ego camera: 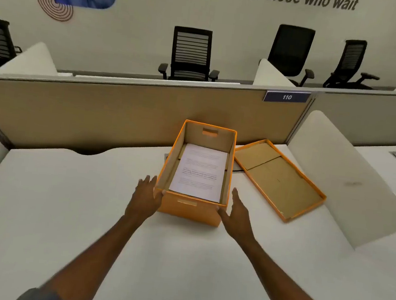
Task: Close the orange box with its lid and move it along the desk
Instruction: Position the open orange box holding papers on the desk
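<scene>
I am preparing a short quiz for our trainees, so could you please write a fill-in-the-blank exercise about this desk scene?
1. The orange box holds a stack of printed ____.
2. The lid lies inside-up on the desk, to the ____ of the box.
3. The left hand and right hand flank the box's ____ end.
4. The blue sign on the partition reads ____.

Missing words: paper; right; near; 110

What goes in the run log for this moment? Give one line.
orange cardboard box: open, printed paper inside | orange lid: upturned on white desk, right of box | hands: left, right open, flanking box
</scene>
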`<state>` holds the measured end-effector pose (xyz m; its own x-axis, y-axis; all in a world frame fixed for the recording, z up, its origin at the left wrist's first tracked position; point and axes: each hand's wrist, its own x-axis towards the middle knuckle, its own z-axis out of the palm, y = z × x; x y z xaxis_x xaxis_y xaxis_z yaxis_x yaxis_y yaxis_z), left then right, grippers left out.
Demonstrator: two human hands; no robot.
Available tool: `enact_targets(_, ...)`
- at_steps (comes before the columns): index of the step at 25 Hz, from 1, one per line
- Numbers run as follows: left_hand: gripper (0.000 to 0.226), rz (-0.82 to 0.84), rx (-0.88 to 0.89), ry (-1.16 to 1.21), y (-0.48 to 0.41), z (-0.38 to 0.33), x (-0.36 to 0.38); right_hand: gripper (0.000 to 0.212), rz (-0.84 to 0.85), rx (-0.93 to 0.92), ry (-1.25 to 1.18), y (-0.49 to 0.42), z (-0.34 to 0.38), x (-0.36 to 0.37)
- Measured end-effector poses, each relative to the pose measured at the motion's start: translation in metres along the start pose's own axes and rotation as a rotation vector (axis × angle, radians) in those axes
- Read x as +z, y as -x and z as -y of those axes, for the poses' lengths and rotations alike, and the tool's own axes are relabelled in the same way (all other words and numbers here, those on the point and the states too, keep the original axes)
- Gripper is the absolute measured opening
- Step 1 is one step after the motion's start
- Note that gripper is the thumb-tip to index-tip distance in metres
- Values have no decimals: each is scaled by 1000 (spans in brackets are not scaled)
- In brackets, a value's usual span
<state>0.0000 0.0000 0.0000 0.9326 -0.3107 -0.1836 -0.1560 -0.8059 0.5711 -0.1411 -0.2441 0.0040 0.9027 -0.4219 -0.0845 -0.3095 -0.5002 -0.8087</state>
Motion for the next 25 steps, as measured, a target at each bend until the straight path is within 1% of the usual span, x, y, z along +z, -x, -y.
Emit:
enact_targets(2,54,-34,-25,64,-16,-4,3,76,12,66,-66,-18,-6,-3)
enact_targets(4,27,-62,-30,154,-27,-8,2,51,34,104,-123,-30,-11,-7)
enact_targets(5,20,-76,-30,184,-30,-7,2,43,24,104,-143,-36,-17,-5)
enact_targets(6,19,-71,-54,206,-31,-7,1,41,32,134,-165,-36,-17,-4)
enact_targets(9,24,-70,-78,270,-35,-3,-1,48,69,162,-289,-47,-21,-3)
enact_targets(11,27,-54,-93,324,-31,-2,0,46,86,180,-324,-50,-22,-5)
enact_targets(13,23,-65,-99,388,-23,-3,1,47,98,166,-347,-48,-23,-7)
enact_targets(15,20,-83,-123,437,-11,-4,3,53,129,151,-369,-43,-26,-13)
enact_targets(17,28,-93,-151,501,8,-5,4,57,179,130,-401,-34,-29,-21)
enact_targets(20,23,-110,-170,574,49,-2,7,58,235,101,-445,-7,-29,-29)
enact_targets(25,28,-156,-166,605,124,17,14,53,285,68,-407,57,-28,-27)
